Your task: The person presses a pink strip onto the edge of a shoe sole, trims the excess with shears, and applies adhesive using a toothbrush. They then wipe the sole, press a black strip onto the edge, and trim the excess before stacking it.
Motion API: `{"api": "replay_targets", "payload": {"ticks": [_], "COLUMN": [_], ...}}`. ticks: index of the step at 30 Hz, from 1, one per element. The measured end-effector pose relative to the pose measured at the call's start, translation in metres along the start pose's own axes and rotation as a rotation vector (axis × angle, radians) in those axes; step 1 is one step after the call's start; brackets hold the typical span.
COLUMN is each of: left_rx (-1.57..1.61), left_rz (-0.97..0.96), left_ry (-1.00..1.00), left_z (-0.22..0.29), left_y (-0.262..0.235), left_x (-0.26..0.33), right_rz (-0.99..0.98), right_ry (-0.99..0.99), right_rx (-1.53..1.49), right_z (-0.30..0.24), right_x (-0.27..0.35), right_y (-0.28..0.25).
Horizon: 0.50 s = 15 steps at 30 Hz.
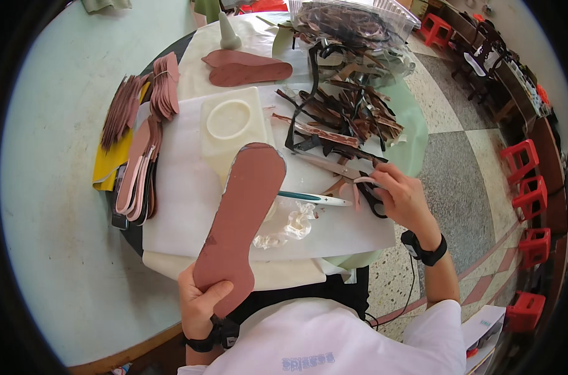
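My left hand (199, 300) grips the heel end of a reddish-brown shoe insole (237, 206), thumb on top. The insole tilts up over the table, its rounded toe end pointing away from me, with a thin dark and pale edge round the toe. My right hand (404, 195) has its fingers closed at the black handles of a pair of scissors (334, 165). The scissor blades point left, beside a heap of dark offcut strips (352, 112). Between my hands lie a white and teal pen (315, 198) and crumpled white tissue (296, 224).
A cream plastic container (237, 100) stands behind the held insole. Beyond it are two insoles (249, 69) and a cone-tipped bottle (228, 34). Stacks of insoles (141, 162) line the left. A clear bag of scraps (352, 28) sits far right; red stools (529, 197) stand on the floor.
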State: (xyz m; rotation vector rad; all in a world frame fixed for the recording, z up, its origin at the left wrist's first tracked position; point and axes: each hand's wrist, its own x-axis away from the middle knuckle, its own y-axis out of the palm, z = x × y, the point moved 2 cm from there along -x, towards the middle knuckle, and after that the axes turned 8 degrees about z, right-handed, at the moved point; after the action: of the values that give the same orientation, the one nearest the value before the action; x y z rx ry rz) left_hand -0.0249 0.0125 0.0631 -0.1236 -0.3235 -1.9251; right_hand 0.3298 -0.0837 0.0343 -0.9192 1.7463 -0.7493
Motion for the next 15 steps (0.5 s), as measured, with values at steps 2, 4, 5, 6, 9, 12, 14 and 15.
{"api": "replay_targets", "payload": {"ticks": [2,4,5,6,9,12,14,15], "left_rx": [0.015,-0.010,-0.010,-0.032,-0.057,-0.057,-0.054,-0.049], "left_rz": [0.000,0.037,0.035,0.024,0.031,0.039,0.031,0.022], "left_ry": [0.001,0.009,0.009,0.007,-0.007,-0.009,-0.002,-0.008], "left_z": [-0.001,0.000,0.000,0.000,0.000,0.000,-0.001,-0.001], "left_y": [0.000,-0.001,-0.002,-0.003,-0.002,-0.003,-0.005,-0.007], "left_x": [0.000,0.001,0.001,0.000,0.001,0.001,0.001,0.000], "right_rz": [0.044,0.078,0.112,0.114,0.142,0.072,0.037,0.033], "right_ry": [0.000,0.151,0.306,0.306,0.379,0.320,0.356,0.356], "right_rx": [-0.078,-0.170,-0.257,-0.255,-0.153,-0.123,-0.303,-0.304], "right_z": [-0.004,0.005,0.012,0.019,0.037,0.045,0.056,0.051], "right_x": [-0.002,-0.006,-0.008,-0.012,-0.026,-0.032,-0.030,-0.031], "right_y": [0.003,0.006,0.007,0.008,0.009,0.013,0.015,0.009]}}
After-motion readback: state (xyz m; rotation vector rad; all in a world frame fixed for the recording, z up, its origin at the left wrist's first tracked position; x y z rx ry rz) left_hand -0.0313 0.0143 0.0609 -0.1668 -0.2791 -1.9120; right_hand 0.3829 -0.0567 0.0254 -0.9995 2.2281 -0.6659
